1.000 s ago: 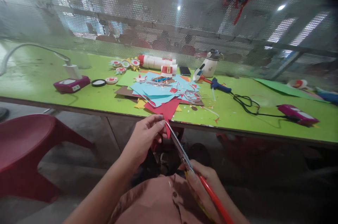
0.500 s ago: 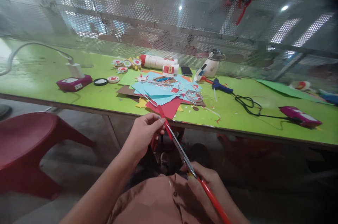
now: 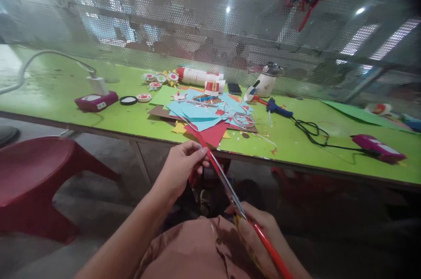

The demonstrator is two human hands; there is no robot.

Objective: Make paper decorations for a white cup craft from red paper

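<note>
My left hand [image 3: 180, 168] pinches a narrow strip of red paper [image 3: 208, 152] in front of the table edge, fingers closed on it. My right hand [image 3: 259, 235] grips red-handled scissors [image 3: 245, 218] low over my lap. The scissor blades [image 3: 222, 178] run up along the red strip toward my left fingertips. On the green table [image 3: 296, 138] just beyond lies a pile of blue, red, brown and yellow paper sheets [image 3: 204, 116].
A blue glue gun [image 3: 278, 108] with a black cord lies right of the pile. A white bottle [image 3: 268, 79], a white-red roll [image 3: 197, 76], round paper ornaments [image 3: 158, 79] and two magenta boxes [image 3: 96, 101] [image 3: 378, 146] are on the table. A red plastic chair [image 3: 36, 178] stands at left. Perforated metal screen behind.
The red strip has slid further along the scissor blades and my left hand has shifted slightly. The view has drifted a little left and down.
</note>
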